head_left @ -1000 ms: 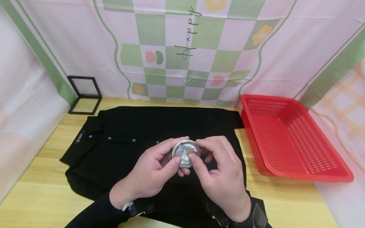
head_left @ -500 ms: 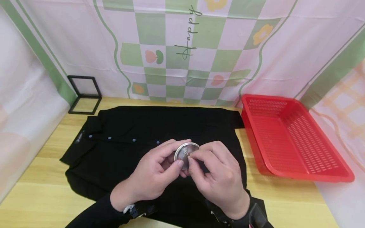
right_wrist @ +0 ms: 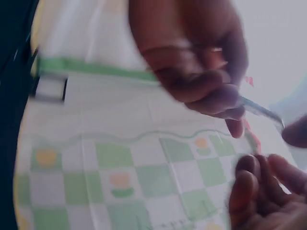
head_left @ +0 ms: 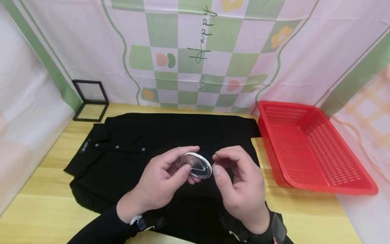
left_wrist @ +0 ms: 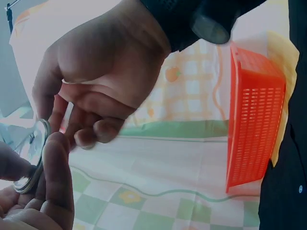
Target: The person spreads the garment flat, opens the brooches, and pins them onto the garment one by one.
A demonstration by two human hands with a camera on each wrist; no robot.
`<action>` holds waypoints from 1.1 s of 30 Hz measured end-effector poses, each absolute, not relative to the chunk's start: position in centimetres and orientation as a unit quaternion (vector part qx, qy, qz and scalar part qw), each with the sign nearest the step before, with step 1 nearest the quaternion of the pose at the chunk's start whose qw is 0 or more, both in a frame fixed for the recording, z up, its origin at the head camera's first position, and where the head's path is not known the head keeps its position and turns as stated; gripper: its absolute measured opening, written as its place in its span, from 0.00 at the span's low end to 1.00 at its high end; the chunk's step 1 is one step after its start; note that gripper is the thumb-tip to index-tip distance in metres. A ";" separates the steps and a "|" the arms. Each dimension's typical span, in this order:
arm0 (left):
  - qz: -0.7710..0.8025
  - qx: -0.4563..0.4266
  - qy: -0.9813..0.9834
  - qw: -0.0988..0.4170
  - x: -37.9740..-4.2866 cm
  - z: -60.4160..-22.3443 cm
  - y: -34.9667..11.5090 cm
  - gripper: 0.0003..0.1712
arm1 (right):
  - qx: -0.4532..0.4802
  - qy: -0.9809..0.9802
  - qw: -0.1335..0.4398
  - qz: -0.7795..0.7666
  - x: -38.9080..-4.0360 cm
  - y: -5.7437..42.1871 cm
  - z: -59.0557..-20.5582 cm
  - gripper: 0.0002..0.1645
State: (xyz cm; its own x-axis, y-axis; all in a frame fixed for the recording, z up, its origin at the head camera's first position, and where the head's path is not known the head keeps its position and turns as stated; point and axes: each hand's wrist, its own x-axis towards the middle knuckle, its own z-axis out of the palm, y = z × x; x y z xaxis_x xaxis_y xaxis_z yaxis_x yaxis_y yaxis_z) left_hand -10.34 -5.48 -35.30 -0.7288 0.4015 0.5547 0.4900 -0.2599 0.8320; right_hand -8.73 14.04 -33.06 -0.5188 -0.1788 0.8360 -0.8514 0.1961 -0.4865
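Observation:
My left hand (head_left: 159, 179) holds a round pin badge (head_left: 199, 167) by its left edge, thumb in front and fingers behind. The badge's silver back faces up and is tilted, with a thin pin line visible across it. Just right of the rim is my right hand (head_left: 240, 183), its fingers bent and its thumb and index tips apart; whether they touch the rim is unclear. In the left wrist view the badge (left_wrist: 34, 155) appears edge-on between the two hands. Beneath both hands a black buttoned shirt (head_left: 131, 132) lies spread on the wooden table (head_left: 39, 203).
A red plastic basket (head_left: 275, 162) stands on the right side of the table. At the back left is a small black hinged frame (head_left: 91, 102) standing against the curtain. A checked green and white cloth (head_left: 189, 61) hangs behind the table.
The right fingers have drawn back to the right from the badge's middle, where they pinched at the pin. The badge has tilted in the left hand, which keeps its grip.

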 end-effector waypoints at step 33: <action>-0.635 -0.430 -0.631 0.119 -10.3 -35.2 -6.3 0.17 | 0.423 -0.670 0.394 0.466 -8.8 13.3 -33.6 0.08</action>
